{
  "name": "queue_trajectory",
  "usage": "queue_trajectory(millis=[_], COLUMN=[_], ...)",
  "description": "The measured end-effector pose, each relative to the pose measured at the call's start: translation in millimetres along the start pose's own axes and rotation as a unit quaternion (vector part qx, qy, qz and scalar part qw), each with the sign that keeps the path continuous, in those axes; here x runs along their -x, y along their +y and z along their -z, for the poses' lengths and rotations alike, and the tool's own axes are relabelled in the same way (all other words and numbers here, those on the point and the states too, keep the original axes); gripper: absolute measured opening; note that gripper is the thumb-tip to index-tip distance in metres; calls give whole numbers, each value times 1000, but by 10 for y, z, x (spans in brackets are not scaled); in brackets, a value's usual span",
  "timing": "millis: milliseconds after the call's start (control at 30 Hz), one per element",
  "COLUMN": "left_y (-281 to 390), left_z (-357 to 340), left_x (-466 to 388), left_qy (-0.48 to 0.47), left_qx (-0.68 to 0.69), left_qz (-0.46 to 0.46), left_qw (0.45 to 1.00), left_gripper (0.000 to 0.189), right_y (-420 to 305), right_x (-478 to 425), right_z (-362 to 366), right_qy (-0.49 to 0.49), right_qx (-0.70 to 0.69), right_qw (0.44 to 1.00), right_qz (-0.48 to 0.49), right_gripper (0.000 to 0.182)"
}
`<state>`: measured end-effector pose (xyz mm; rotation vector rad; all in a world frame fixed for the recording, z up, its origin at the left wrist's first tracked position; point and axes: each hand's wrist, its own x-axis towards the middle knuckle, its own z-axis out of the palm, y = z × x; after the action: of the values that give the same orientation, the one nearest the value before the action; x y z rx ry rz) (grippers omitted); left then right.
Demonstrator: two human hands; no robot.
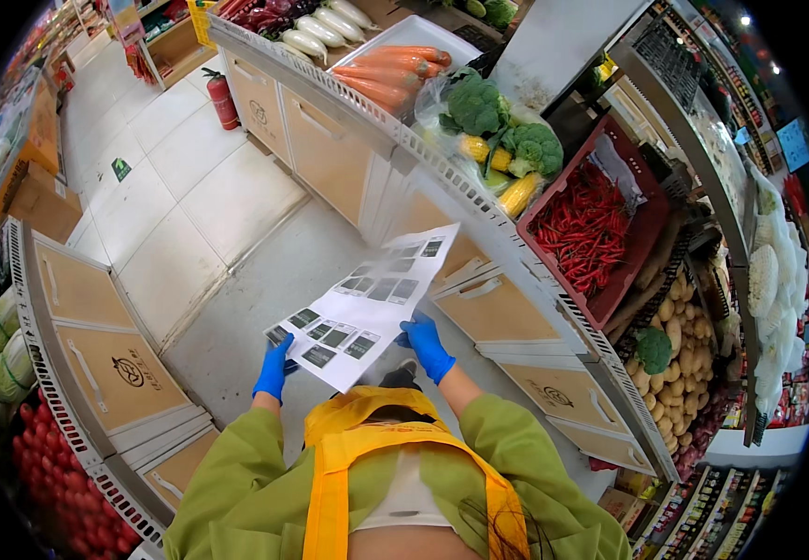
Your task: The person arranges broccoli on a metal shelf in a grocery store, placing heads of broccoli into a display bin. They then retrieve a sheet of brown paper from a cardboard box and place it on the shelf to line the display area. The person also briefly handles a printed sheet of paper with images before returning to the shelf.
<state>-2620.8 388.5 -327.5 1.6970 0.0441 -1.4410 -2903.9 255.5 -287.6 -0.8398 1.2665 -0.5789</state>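
Observation:
A long white paper sheet (366, 301) with dark printed blocks is stretched between my two hands, in front of the yellow apron. My left hand (275, 369), in a blue glove, grips its lower left edge, with a small dark object beside the fingers that I cannot make out. On the sheet's right edge, my right hand (428, 345), also gloved in blue, pinches it between thumb and fingers. The far end of the sheet reaches toward the cabinets under the produce stand. Its printing is too small to make out.
At right, a produce stand (471, 199) holds carrots (394, 73), broccoli (474, 103), corn (520, 194), a red crate (604, 311) of chillies and potatoes (674, 357). Another stand (33, 308) at left bears cabbages and red tomatoes (72, 497). A fire extinguisher (222, 101) stands on the floor ahead.

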Motion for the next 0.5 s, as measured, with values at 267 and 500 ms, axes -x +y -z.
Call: queue_trajectory(millis=[267, 500], left_y=[601, 280], left_z=[-1032, -1175], left_x=[1103, 411], left_qy=[-123, -113], left_qx=[-598, -592], left_qz=[-513, -552], left_qw=[603, 576], left_gripper=[78, 54], right_y=[2, 124], right_x=[-54, -3], right_z=[-329, -260], right_qy=[95, 0], right_qx=[-29, -43], right_qw=[987, 991], right_qz=[127, 128], right_gripper=[24, 27])
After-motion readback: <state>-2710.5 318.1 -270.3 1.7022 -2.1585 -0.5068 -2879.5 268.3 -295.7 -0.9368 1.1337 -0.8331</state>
